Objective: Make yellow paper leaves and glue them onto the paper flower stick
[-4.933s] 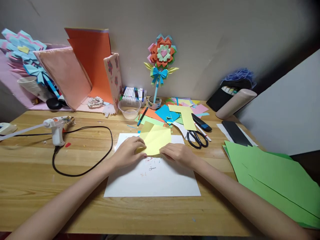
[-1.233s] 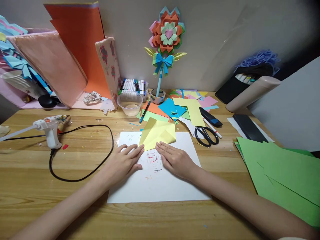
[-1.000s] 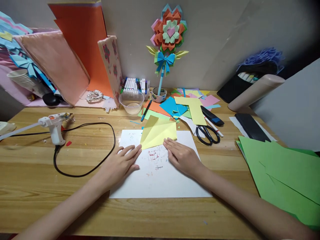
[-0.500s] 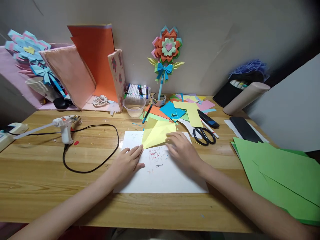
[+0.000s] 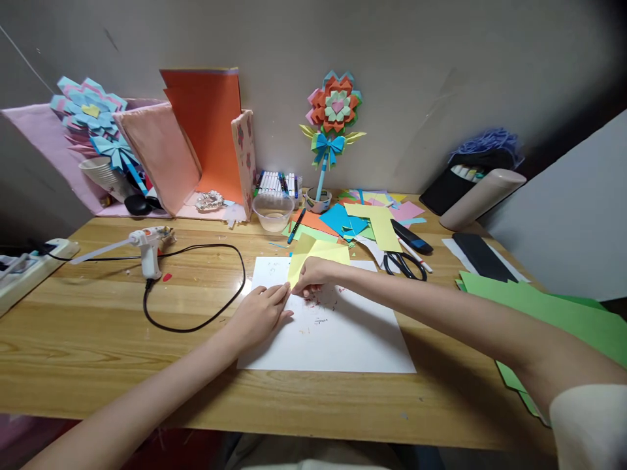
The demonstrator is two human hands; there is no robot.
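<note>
A folded sheet of yellow paper (image 5: 337, 250) lies on the white sheet (image 5: 343, 349), its lower edge partly hidden by my right hand. My left hand (image 5: 259, 316) rests flat, fingers stretched out, with the fingertips at the paper's lower left corner. Close beside those fingertips, my right hand (image 5: 312, 275) is closed, its curled fingers pressing on the folded paper's lower left part. Marker smudges spot the white sheet below the hands.
A glue gun (image 5: 149, 251) with a looping black cable lies left. Scissors (image 5: 405, 266), a utility knife (image 5: 411, 236) and paper scraps sit behind right. Green sheets (image 5: 533, 313) lie under my right forearm. A paper flower (image 5: 337, 108) and plastic bowl (image 5: 273, 214) stand behind.
My right hand has moved left from the yellow paper's right corner to its lower left corner, and its fingers have curled in. My left hand stays at that corner. The view has shifted slightly.
</note>
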